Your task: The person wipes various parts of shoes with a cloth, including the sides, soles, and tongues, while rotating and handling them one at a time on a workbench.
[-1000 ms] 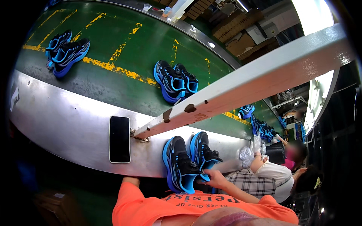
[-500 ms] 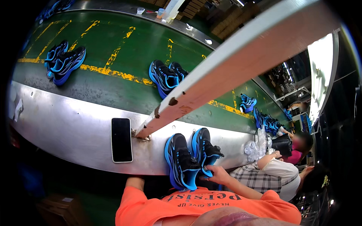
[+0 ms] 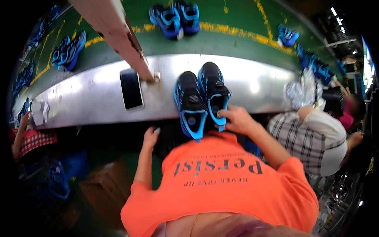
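Observation:
Two black and blue sneakers stand side by side on the metal ledge, heels toward me. My right hand (image 3: 237, 119) pinches the collar of the right sneaker (image 3: 213, 85), near its heel. The left sneaker (image 3: 191, 102) is beside it, untouched, with its opening facing me. My left hand (image 3: 150, 138) is below the ledge's near edge, left of the shoes. Its fingers are closed around something small and pale, too small to make out.
On the metal ledge (image 3: 166, 104) lies a phone (image 3: 131, 89) beside a slanted post (image 3: 130, 43). Sneaker pairs (image 3: 174, 19) sit on the green belt beyond. Clear plastic bags (image 3: 306, 89) and co-workers (image 3: 312, 134) are at right; another person's hand (image 3: 25, 119) is far left. Cardboard boxes (image 3: 106, 183) stand below.
The view has swung, so the ledge and phone sit higher in the picture. My left hand has come into sight with something small in it. My right hand stays at the right sneaker's heel.

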A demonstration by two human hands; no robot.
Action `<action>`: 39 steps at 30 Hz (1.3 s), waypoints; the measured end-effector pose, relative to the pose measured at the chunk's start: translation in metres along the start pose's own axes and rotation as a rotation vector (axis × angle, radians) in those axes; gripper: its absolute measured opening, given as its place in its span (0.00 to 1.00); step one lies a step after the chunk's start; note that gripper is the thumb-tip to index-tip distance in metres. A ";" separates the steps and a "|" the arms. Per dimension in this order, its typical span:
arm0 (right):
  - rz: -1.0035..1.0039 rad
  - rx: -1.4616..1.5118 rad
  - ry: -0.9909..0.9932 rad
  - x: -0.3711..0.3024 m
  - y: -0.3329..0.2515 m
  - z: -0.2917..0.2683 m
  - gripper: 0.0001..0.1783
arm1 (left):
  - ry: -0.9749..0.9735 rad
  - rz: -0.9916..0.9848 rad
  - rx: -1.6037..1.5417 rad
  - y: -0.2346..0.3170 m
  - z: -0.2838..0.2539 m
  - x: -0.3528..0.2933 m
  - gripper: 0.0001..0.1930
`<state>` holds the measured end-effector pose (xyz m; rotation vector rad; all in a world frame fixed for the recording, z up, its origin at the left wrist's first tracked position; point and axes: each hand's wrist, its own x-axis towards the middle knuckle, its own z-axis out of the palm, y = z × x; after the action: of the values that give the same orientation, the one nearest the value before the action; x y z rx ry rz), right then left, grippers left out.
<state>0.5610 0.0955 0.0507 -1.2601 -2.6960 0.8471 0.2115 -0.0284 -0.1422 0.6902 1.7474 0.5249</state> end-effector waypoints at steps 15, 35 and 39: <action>-0.223 0.091 0.298 0.039 -0.025 -0.023 0.31 | 0.141 0.997 0.585 0.213 0.032 -0.110 0.28; -0.190 -0.089 0.372 0.009 -0.024 0.000 0.29 | 0.217 1.139 0.683 0.174 0.041 -0.117 0.14; -0.187 -0.137 0.368 0.007 -0.038 -0.006 0.30 | 0.229 1.100 0.677 0.177 0.048 -0.132 0.15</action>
<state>0.5318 0.0835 0.0736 -1.0408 -2.5511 0.3714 0.3168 0.0102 0.0541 2.1841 1.6220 0.7465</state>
